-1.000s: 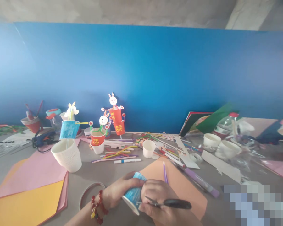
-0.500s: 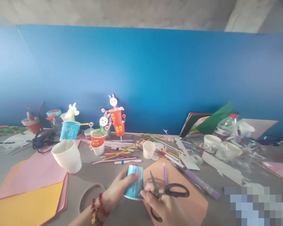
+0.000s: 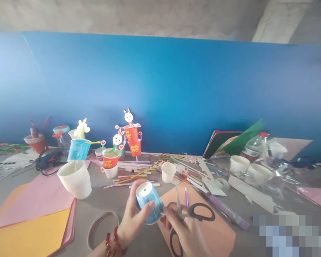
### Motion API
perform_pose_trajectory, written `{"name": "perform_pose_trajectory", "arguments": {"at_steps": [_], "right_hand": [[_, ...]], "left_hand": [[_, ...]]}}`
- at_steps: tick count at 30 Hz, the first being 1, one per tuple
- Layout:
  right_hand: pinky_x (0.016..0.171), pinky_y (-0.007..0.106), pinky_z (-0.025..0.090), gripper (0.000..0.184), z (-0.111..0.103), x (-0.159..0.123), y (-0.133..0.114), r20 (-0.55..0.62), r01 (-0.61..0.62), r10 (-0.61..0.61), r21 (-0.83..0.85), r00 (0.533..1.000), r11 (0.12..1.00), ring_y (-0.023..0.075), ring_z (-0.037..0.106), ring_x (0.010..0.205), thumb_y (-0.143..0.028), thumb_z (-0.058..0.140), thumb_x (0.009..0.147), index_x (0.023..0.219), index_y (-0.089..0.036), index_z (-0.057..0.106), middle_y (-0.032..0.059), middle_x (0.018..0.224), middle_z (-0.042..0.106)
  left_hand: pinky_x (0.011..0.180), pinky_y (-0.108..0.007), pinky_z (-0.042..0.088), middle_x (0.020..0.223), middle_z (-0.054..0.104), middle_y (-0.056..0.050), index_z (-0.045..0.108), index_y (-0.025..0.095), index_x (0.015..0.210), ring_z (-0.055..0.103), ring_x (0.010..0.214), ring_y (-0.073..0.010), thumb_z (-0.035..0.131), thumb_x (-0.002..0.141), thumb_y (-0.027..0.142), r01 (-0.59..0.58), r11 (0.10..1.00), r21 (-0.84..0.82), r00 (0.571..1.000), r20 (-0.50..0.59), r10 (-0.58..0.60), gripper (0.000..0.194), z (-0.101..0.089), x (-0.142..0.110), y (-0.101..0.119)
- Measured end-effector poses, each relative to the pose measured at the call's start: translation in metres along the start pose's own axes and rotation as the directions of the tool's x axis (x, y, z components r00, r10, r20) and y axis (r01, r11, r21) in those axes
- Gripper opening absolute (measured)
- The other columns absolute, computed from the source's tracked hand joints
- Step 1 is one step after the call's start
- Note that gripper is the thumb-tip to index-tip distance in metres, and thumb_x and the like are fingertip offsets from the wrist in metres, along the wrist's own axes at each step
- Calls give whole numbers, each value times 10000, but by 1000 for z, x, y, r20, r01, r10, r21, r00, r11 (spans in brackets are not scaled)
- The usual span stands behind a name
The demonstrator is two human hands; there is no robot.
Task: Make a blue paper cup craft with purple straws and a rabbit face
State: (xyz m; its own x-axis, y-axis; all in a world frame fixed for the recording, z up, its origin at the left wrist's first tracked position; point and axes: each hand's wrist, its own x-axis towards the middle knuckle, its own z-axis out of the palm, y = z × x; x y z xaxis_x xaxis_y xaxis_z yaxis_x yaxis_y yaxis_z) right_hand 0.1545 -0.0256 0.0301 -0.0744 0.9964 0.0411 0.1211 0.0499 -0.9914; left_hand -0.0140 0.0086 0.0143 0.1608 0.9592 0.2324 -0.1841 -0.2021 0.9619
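So — blue cup [image 3: 149, 200], splayed scissors [image 3: 184, 215]

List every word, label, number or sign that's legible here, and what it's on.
"囍", apparently: lower red cup of the tall rabbit figure.
Upper red cup: gold marks, too blurred to read.
Front red cup: gold marks, too blurred.
Bottle: label too blurred.
Blue cup, scissors: no text visible.

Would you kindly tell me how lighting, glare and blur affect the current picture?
Head view: the blue panel is vivid mid-frame, paler and hazy toward both sides; the rabbit-eared cutout at left looks washed out; clear plastic at right carries bright glints; the right hand and scissors look slightly soft; blocky pixelation hides the lower right corner.
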Motion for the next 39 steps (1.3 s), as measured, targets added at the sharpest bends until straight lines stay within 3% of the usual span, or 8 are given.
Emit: {"name": "perform_pose_trajectory", "arguments": {"at_steps": [4,8,13,19,22,26,31,39], "right_hand": [[674,302,492,585,1,0,-3,-40,-44,46,28,998,999,214,637,658,-735,594,806,577,-196,588,51,617,660],[646,313,521,577,2,0,-9,-73,-86,99,167,992,982,213,645,635,-748,678,720,633,-177,671,45,632,662],[652,304,562,515,3,-2,-13,-69,-160,194,338,979,927,201,672,614,-648,717,747,542,-186,619,23,628,648],[656,308,580,494,7,-1,-13,-94,-147,201,405,975,902,214,663,689,-619,760,713,524,-194,593,18,653,629],[697,306,566,504,8,-1,-10,-116,-111,168,390,979,914,203,649,685,-623,746,738,529,-194,582,11,636,611],[691,314,543,551,7,0,-5,-142,-18,66,314,988,949,209,639,692,-675,686,781,541,-187,594,42,647,641],[666,319,549,523,6,0,1,-133,37,-6,235,991,971,211,648,670,-650,667,823,611,-173,631,46,636,642],[671,287,561,497,5,-1,2,-88,58,-49,101,995,993,206,674,663,-647,603,872,683,-189,637,41,649,673]], "left_hand": [[818,-366,505,1048,631,-54,372,270,1230,640,908,-247,664,879,476,-57,998,2,998,5,57,501,3,-3,-2],[884,-402,505,1130,616,-74,381,281,1230,637,1012,-271,667,891,420,-159,987,9,987,-27,160,465,7,-5,-1],[969,-432,469,1169,619,-70,432,323,1230,605,1120,-288,716,866,362,-309,943,121,942,-99,321,463,11,-7,0],[995,-449,457,1204,604,-66,406,367,1258,596,1152,-290,764,834,352,-356,917,181,915,-132,381,555,10,-10,-7],[992,-449,458,1229,578,-72,396,353,1256,591,1157,-296,761,832,366,-327,930,165,927,-133,350,560,10,-11,-9],[918,-400,485,1196,566,-70,388,318,1246,617,1054,-271,710,858,410,-178,973,145,966,-161,201,512,8,-11,-7],[832,-331,486,1111,577,-35,411,308,1219,597,930,-223,691,854,470,-51,988,145,977,-196,79,487,6,-9,-1],[884,-329,468,1156,541,-35,414,295,1244,559,993,-215,612,900,521,-34,980,196,984,-166,68,456,4,-7,-3]]}}
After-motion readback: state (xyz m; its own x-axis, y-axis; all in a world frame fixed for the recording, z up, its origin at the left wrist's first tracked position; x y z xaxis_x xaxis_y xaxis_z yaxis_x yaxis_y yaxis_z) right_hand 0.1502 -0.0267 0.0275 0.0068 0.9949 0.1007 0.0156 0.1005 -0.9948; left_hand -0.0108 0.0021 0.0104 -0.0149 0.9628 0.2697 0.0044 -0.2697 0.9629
